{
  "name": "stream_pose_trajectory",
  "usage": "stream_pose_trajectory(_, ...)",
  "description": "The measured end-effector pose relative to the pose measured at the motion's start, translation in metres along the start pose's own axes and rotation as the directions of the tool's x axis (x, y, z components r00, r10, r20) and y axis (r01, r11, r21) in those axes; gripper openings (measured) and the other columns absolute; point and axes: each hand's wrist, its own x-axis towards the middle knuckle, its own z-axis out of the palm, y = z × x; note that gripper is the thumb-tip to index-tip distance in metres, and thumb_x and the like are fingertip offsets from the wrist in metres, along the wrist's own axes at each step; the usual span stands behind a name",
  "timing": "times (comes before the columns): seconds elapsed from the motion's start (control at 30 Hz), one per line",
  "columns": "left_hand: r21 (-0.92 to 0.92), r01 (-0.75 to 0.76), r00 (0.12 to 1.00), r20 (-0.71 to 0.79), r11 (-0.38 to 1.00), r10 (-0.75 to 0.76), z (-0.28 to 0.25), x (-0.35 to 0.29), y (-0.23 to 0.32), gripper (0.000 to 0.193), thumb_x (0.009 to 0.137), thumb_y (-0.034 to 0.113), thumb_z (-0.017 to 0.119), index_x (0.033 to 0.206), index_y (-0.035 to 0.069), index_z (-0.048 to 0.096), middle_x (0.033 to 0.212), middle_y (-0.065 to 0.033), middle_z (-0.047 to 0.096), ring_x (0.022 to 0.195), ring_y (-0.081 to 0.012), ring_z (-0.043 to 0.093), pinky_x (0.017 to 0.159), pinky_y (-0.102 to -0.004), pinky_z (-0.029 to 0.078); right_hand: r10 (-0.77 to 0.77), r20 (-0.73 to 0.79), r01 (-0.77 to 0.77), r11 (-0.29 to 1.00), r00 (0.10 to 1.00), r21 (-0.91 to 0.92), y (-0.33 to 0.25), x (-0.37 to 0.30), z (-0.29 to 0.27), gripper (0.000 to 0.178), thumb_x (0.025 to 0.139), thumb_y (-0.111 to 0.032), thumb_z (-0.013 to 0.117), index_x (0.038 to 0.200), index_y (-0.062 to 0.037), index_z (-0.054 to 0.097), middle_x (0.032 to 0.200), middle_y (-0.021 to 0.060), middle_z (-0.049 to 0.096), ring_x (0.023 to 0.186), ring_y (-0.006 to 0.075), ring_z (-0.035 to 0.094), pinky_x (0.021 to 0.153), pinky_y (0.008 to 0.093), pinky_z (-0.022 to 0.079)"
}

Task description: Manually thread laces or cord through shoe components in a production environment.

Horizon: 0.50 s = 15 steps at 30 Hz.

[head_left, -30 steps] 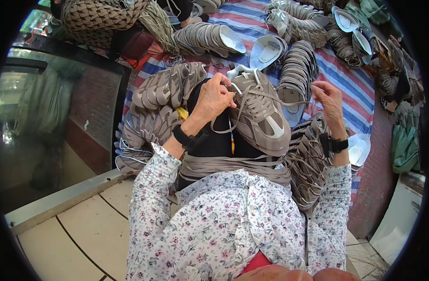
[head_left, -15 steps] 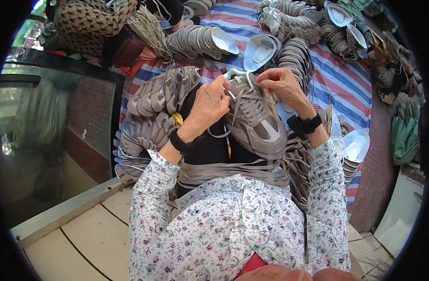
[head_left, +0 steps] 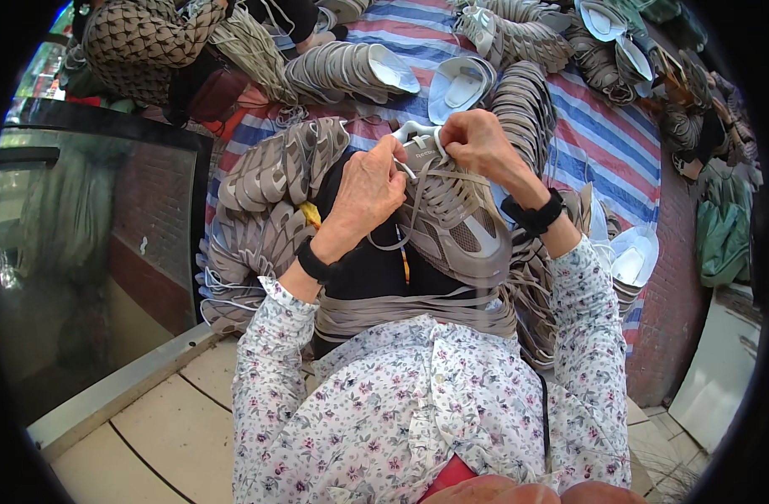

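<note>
A grey-brown shoe upper point(head_left: 462, 227) rests on my lap, its mesh toe toward me and its pale-lined collar away from me. A flat grey shoelace point(head_left: 443, 197) is threaded across its front, and a loose loop hangs at the left side. My left hand point(head_left: 369, 186) is closed on the upper's left edge beside the tongue; a small white strip shows under its fingertips. By the right side of the tongue, my right hand point(head_left: 485, 149) pinches the lace, its fingertips partly hidden behind the knuckles.
Many loose laces point(head_left: 410, 317) lie across my lap. Stacked shoe uppers point(head_left: 284, 164) stand at my left, with more stacks point(head_left: 523, 105) ahead on a striped sheet point(head_left: 603, 139). A glass door point(head_left: 99, 252) is at far left. Another person's patterned sleeve point(head_left: 149, 42) shows at upper left.
My right hand has shifted slightly left and away from me, its fingers curling in closer to the tongue. The left hand stays at the upper's edge. The whole view has shifted slightly.
</note>
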Motion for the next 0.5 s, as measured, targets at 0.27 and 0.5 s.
stream_pose_trajectory(0.27,-0.377,0.223,0.974,0.113,0.899,-0.195,-0.006,-0.001,-0.004,0.021,0.082,-0.002,0.063,0.101,-0.004,0.054,0.067,-0.0077,0.064,0.061,-0.0137,0.068,0.056,-0.025,0.051,-0.347,-0.035,0.342,0.933,0.937,-0.109,-0.02,0.006,0.004,0.013,0.072,-0.003,0.066,0.085,0.0012,0.069,0.073,0.0142,0.065,0.071,0.0278,0.065,0.065,0.0334,0.05)
stream_pose_trajectory(0.5,0.228,-0.074,0.987,-0.121,0.971,0.104,0.009,-0.005,0.012,0.022,0.079,-0.002,0.059,0.098,0.0,0.049,0.069,-0.0199,0.063,0.066,-0.0397,0.064,0.062,-0.0485,0.049,-0.127,0.324,0.068,0.98,0.937,0.187,-0.017,0.021,0.023,0.017,0.071,0.0,0.067,0.087,0.0039,0.071,0.073,0.0084,0.068,0.068,0.0153,0.062,0.065,0.0303,0.051)
